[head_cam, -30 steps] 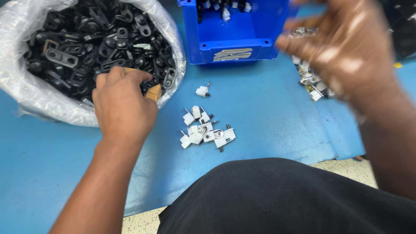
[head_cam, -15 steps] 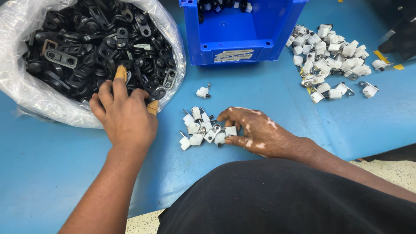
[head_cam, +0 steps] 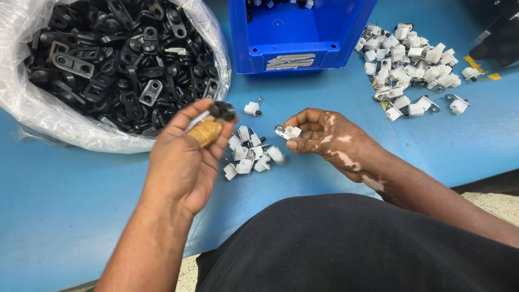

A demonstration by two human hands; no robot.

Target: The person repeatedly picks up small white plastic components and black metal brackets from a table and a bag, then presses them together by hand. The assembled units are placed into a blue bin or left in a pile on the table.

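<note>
- Now our left hand point(head_cam: 184, 157) has its fingers closed on a small black clip point(head_cam: 222, 111); our right hand point(head_cam: 330, 140) pinches one white clip point(head_cam: 292, 131) just above the bench point(head_cam: 81, 216).
- Plenty left; the bag point(head_cam: 48, 116) looks full of black pieces, and a small white pile point(head_cam: 250, 154) waits between our hands.

Bag of black clips point(head_cam: 108, 65) cut off top/left; blue bin point(head_cam: 297, 32) cut at top; left hand point(head_cam: 186, 157) blurred.

A black clip point(head_cam: 223, 111) and a tan, amber-coloured piece point(head_cam: 206, 132) are seen in the left hand point(head_cam: 184, 162). A white clip with a silver metal tab point(head_cam: 287, 131) is seen in the right hand point(head_cam: 324, 138). The tabletop point(head_cam: 65, 216) is coloured light blue, the far bin point(head_cam: 297, 38) deeper blue. Black parts point(head_cam: 119, 59) are held in a clear, whitish bag point(head_cam: 48, 116); white clips point(head_cam: 411, 59) are heaped far right.
</note>
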